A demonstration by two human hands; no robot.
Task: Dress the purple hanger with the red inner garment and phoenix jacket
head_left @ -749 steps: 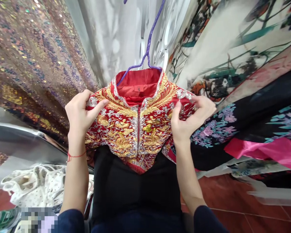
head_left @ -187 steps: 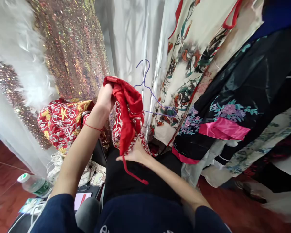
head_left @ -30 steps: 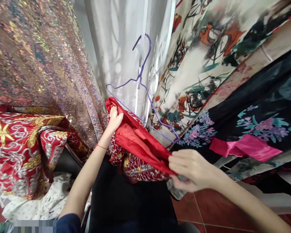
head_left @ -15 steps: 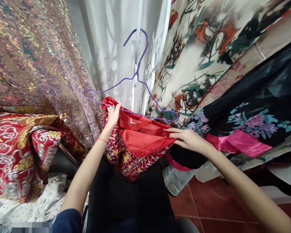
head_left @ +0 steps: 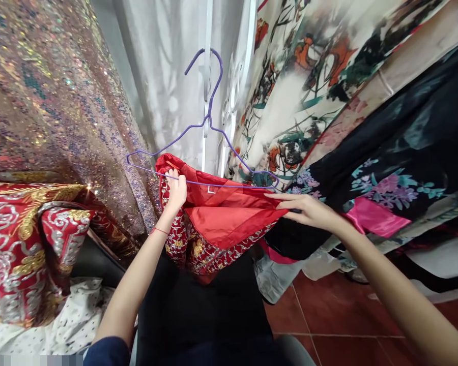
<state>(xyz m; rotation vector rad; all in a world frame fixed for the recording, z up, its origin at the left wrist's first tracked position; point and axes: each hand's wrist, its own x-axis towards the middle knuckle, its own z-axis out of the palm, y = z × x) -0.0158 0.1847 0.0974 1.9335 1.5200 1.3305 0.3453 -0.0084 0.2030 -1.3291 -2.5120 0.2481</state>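
far left: we see a second red embroidered garment (head_left: pixel 26 244) heaped on a dark surface, with white dotted fabric (head_left: pixel 49 325) below it.
backdrop left: a sequinned cloth (head_left: pixel 53 101) hangs behind, and a white curtain (head_left: pixel 164 86) beside it.
left hand: our left hand (head_left: pixel 175 189) is clamped on the left end of the red skirt (head_left: pixel 221 223), fingers curled over its upper edge where the hanger's bottom wire passes.
hanger: the purple wire hanger (head_left: pixel 209 122) hangs hook-up just above the skirt, its bottom wire lying across the skirt's top edge between our two hands.
skirt: it is stretched open between both hands, red lining showing, embroidered side hanging below the grip.
right hand: our right hand (head_left: pixel 309 211) lies flat with fingers straight, pinching the skirt's right end.
right: a floral white robe (head_left: pixel 309 101) and a black floral robe (head_left: pixel 397 168) hang close beside it.
floor: red tiles (head_left: pixel 328 315).
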